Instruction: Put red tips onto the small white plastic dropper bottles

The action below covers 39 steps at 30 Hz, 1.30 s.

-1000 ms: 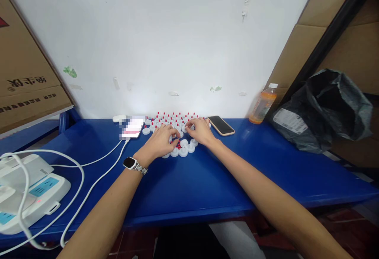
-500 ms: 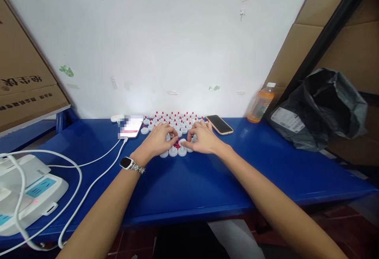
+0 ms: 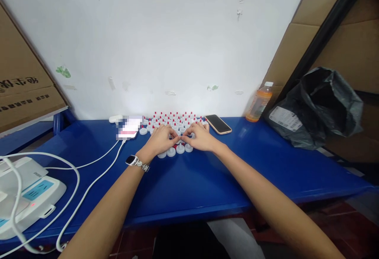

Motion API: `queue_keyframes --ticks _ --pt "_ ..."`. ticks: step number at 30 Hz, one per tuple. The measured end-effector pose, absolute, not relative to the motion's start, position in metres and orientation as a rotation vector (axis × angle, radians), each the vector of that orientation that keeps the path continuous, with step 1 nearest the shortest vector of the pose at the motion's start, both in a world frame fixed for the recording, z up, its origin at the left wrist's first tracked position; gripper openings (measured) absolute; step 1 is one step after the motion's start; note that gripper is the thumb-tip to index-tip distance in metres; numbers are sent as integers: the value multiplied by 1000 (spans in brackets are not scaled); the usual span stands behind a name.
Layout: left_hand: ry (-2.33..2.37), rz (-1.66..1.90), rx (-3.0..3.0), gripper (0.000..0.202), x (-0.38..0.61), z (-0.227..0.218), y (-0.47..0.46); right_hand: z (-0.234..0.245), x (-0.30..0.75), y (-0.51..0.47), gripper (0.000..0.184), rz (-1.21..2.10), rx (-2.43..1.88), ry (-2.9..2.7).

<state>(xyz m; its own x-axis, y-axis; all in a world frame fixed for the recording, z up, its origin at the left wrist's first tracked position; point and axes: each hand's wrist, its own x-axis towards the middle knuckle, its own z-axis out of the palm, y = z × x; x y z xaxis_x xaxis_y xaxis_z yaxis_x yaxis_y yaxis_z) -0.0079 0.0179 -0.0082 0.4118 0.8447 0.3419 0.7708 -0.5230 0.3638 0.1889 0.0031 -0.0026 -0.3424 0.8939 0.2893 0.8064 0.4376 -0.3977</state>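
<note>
My left hand (image 3: 162, 139), a watch on its wrist, pinches with thumb and forefinger; whatever lies between them is too small to make out. Its fingertips meet those of my right hand (image 3: 200, 136), which is closed on a white nozzle cap mostly hidden by the fingers. Just below the hands stand several white nozzle caps (image 3: 180, 149) without red tips. Small red tips (image 3: 175, 146) lie loose among them, partly covered. Behind my hands, rows of white nozzle caps with red tips (image 3: 160, 120) stand upright near the wall.
A phone (image 3: 218, 124) lies right of the caps, another phone (image 3: 130, 128) with a charging cable left of them. A power strip (image 3: 41, 196) sits at far left on the blue table (image 3: 189, 188). An orange drink bottle (image 3: 259, 102) and black plastic bag (image 3: 310, 109) are at right.
My hands have come together: the left fingertips moved right and now touch the right hand's fingertips at the white nozzle cap. The view has shifted slightly.
</note>
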Motion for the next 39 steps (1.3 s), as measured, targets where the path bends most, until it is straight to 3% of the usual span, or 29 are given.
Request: queue_keyframes --ticks 6,11,18,25,29,39 --pt "1289 1083 2037 42 -3 2 14 4 198 7 18 570 -1036 -1984" --pt "1260 1121 1840 46 1 3 10 3 198 13 23 728 -909 -1741" --pt "1561 1059 2320 41 -11 -1 16 -2 203 22 15 476 -1124 -1907" --pt "1599 1176 2347 40 -9 -18 17 -14 200 37 14 223 -1155 -2199" --pt "1576 1265 2128 45 -7 -21 9 -18 205 22 32 135 -1233 -2001" --pt "1491 1308 1734 61 15 -32 -16 -43 188 -8 61 434 -1404 -2107"
